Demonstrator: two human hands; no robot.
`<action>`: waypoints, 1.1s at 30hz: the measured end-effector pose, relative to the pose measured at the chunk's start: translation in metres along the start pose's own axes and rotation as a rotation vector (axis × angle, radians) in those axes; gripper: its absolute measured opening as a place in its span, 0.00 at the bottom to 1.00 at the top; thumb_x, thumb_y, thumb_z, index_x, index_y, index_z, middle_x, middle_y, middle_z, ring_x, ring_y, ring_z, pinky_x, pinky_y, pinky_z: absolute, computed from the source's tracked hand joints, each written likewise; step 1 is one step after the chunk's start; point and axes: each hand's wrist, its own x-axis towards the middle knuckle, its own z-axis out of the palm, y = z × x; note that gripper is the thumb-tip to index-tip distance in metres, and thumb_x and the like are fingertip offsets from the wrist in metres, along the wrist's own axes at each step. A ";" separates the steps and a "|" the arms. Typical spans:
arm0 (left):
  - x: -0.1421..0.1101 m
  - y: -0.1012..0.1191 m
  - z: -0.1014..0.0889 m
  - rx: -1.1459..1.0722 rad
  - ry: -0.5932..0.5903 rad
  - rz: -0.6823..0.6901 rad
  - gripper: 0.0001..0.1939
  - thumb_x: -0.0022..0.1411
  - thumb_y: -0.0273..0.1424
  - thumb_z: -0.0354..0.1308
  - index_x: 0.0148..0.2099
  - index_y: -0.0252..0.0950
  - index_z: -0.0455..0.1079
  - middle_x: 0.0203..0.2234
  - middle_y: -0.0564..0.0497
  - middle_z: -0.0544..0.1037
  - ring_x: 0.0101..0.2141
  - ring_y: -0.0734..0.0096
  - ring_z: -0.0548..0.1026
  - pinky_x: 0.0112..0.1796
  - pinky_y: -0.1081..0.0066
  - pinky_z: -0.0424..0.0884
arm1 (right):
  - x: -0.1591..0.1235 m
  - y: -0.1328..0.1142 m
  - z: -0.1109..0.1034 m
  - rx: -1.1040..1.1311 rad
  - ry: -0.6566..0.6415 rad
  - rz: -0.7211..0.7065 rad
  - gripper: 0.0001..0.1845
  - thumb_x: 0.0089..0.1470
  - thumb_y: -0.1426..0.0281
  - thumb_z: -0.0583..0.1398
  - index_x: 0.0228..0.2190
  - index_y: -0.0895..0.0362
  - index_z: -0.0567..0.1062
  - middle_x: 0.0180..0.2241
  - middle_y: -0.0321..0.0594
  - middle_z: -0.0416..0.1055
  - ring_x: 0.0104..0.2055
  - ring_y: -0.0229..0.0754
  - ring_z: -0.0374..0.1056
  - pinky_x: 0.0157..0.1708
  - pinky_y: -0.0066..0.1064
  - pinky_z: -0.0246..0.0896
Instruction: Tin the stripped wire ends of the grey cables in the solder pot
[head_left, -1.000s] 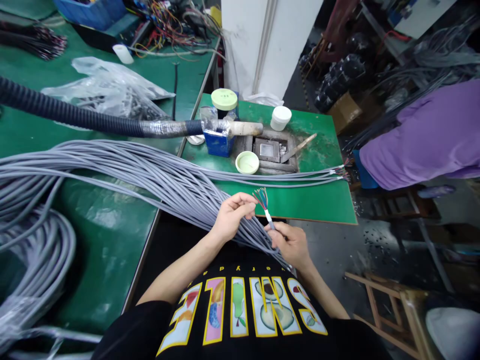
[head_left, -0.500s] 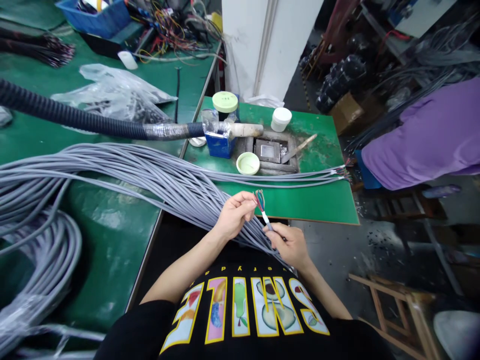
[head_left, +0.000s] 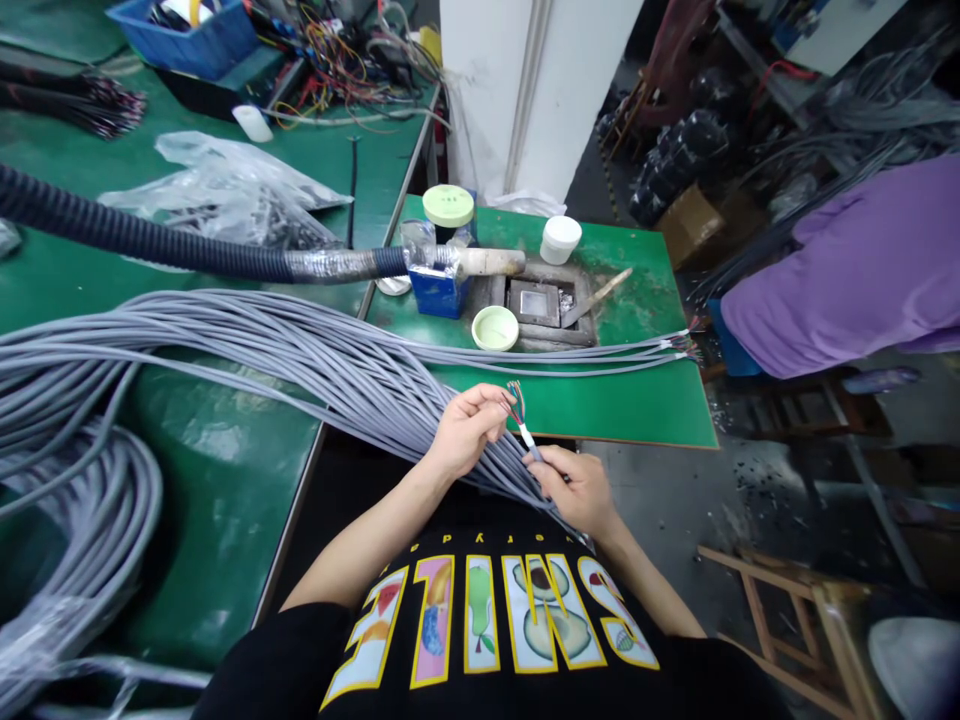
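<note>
My right hand (head_left: pixel 574 487) is closed round a grey cable (head_left: pixel 533 452) just below its white stripped section. From the cable's end several thin coloured wires (head_left: pixel 516 402) fan out, some red, some green. The fingers of my left hand (head_left: pixel 472 428) pinch at these wires from the left side. Under and beside both hands runs a thick bundle of grey cables (head_left: pixel 300 350), which comes across from the left bench. A few cables of the same kind lie along the green board, their stripped ends (head_left: pixel 679 345) at its right edge.
On the green board (head_left: pixel 637 400) are a solder pot (head_left: pixel 534 303), a scraper (head_left: pixel 604 295), a shallow pale dish (head_left: pixel 495 328) and a white tub (head_left: pixel 561 239). A black corrugated hose (head_left: pixel 150 225) crosses from the left. A person in purple (head_left: pixel 847 270) is at the right.
The coloured wires are spread a little differently, with a red one drawn apart toward my left fingers. Both hands stay in nearly the same place. The view has shifted slightly.
</note>
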 end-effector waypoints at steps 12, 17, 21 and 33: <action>0.002 -0.002 -0.002 0.076 0.070 0.013 0.13 0.45 0.36 0.68 0.30 0.34 0.71 0.11 0.60 0.64 0.13 0.84 0.57 0.18 0.79 0.54 | 0.002 -0.003 0.000 -0.009 -0.002 -0.003 0.13 0.58 0.66 0.55 0.35 0.57 0.78 0.20 0.35 0.73 0.20 0.34 0.67 0.22 0.22 0.58; 0.002 -0.004 -0.003 0.088 0.077 0.013 0.11 0.45 0.33 0.67 0.26 0.34 0.68 0.10 0.61 0.64 0.13 0.84 0.58 0.19 0.80 0.55 | 0.003 -0.006 0.000 -0.019 0.012 -0.016 0.12 0.58 0.67 0.55 0.34 0.57 0.77 0.20 0.35 0.73 0.20 0.33 0.66 0.21 0.22 0.57; 0.002 -0.004 -0.005 0.117 0.058 0.001 0.09 0.47 0.31 0.66 0.26 0.33 0.69 0.10 0.60 0.64 0.14 0.84 0.59 0.20 0.80 0.56 | 0.004 -0.006 0.000 -0.026 0.007 -0.033 0.12 0.59 0.67 0.55 0.34 0.58 0.77 0.20 0.35 0.73 0.19 0.33 0.66 0.21 0.22 0.57; 0.002 -0.002 0.001 0.071 0.114 -0.062 0.13 0.47 0.38 0.65 0.26 0.34 0.68 0.10 0.59 0.64 0.14 0.82 0.58 0.20 0.78 0.54 | 0.003 -0.002 0.001 -0.033 0.032 0.006 0.13 0.59 0.66 0.54 0.36 0.56 0.78 0.19 0.35 0.72 0.21 0.35 0.68 0.23 0.23 0.60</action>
